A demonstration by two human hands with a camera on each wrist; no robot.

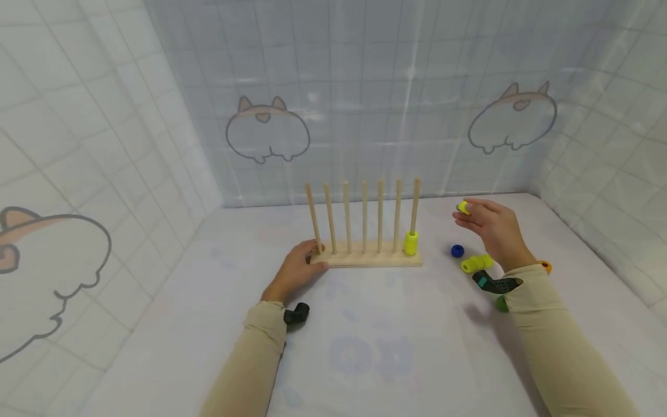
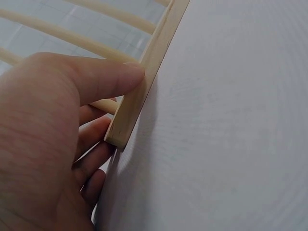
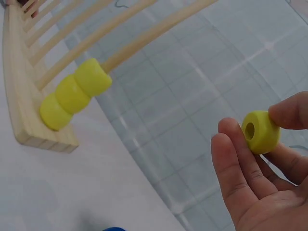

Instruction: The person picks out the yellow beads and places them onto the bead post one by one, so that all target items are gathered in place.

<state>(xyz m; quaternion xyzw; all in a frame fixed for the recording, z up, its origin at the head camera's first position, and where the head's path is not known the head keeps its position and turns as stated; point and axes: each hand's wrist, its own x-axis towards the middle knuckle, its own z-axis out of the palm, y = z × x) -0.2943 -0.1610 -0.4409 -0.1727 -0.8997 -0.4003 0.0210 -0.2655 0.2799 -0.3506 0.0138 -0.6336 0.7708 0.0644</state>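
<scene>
Yellow bead (image 3: 266,132), pinched in right grip (image 1: 492,226): best lowered squarely over three-o'clock rod (image 1: 415,207); left grip (image 1: 297,270) holds base (image 1: 365,262) at nine o'clock.

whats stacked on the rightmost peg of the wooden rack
Three yellow beads are stacked on it, with bare peg rising above. The section inside the beads is covered, as is the base beneath them.

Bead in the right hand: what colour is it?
The bead is bright yellow; it shows best in the right wrist view.
</scene>
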